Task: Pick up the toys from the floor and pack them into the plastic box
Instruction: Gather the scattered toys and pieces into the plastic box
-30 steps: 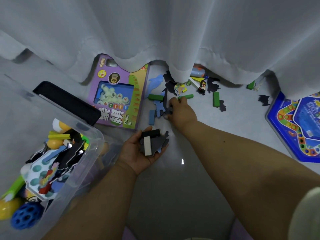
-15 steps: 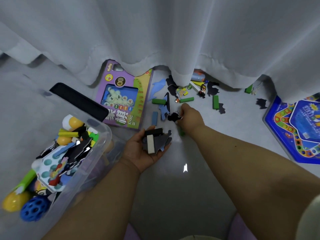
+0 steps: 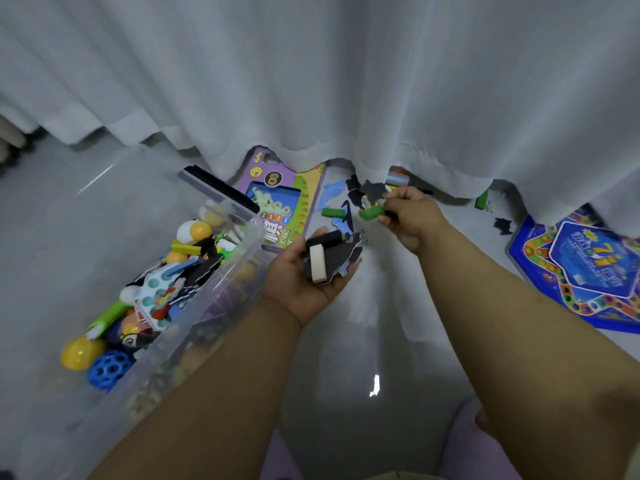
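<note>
My left hand [image 3: 301, 282] is palm up in the middle, cupping a stack of dark flat pieces and a white block [image 3: 318, 263]. My right hand [image 3: 408, 214] hovers just above the floor by the curtain hem, pinching a green block [image 3: 372, 213] together with a dark flat piece. The clear plastic box [image 3: 221, 285] stands to the left, holding balls, blocks and flat cut-outs. Loose on the floor near the curtain lie another green block [image 3: 332, 212], a blue dolphin shape [image 3: 332, 192] and several dark cut-outs.
A purple game box [image 3: 284, 202] lies between the plastic box and the scattered pieces. A blue board game [image 3: 585, 271] lies at the right. A white curtain [image 3: 311, 81] hangs to the floor behind everything. A green block [image 3: 482, 199] and a dark cut-out [image 3: 503, 225] lie at the right.
My right hand has lifted from the floor and now pinches a green block and a dark piece. The left hand still cups its stack. The camera view has tilted upward.
</note>
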Available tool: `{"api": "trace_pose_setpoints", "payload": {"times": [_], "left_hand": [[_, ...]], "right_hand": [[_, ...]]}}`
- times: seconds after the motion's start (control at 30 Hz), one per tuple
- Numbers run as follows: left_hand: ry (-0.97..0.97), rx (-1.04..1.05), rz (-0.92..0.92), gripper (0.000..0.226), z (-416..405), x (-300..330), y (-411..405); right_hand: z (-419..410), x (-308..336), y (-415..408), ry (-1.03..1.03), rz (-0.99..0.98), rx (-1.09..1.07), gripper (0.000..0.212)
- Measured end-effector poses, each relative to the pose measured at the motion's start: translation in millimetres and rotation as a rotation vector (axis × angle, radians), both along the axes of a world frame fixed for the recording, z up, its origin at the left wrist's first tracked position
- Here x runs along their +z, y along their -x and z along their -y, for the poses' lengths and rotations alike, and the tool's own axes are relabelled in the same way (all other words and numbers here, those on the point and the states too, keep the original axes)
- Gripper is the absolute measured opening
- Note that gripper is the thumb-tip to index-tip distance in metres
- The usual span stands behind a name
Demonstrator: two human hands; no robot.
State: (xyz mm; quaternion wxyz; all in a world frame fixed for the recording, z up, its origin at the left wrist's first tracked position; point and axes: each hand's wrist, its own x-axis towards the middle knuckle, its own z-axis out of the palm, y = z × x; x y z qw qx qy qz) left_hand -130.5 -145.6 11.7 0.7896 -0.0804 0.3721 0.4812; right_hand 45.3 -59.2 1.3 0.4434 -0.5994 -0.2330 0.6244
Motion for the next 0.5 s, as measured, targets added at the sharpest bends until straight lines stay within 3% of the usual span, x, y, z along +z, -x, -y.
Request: {"api": "trace_pose_setpoints", "payload": {"times": [0.17, 0.33, 0.43, 0.5], "left_hand": [[-0.102, 0.179, -0.005, 0.044, 15, 59, 25], [-0.09, 0.411, -0.223, 0.041, 33, 116, 88], [-0.031, 0.433, -0.451, 0.047, 46, 137, 127], [-0.028, 0.365, -0.641, 0.062, 56, 144, 139]], "right_hand": [[8, 74, 49, -0.201, 0.009, 0.11, 0.026], [29, 120, 133, -0.335, 0.095, 0.292, 0.028], [50, 133, 178, -0.411, 0.252, 0.663, 0.015], [61, 132, 188, -0.46, 0.502, 0.933, 0.038]]}}
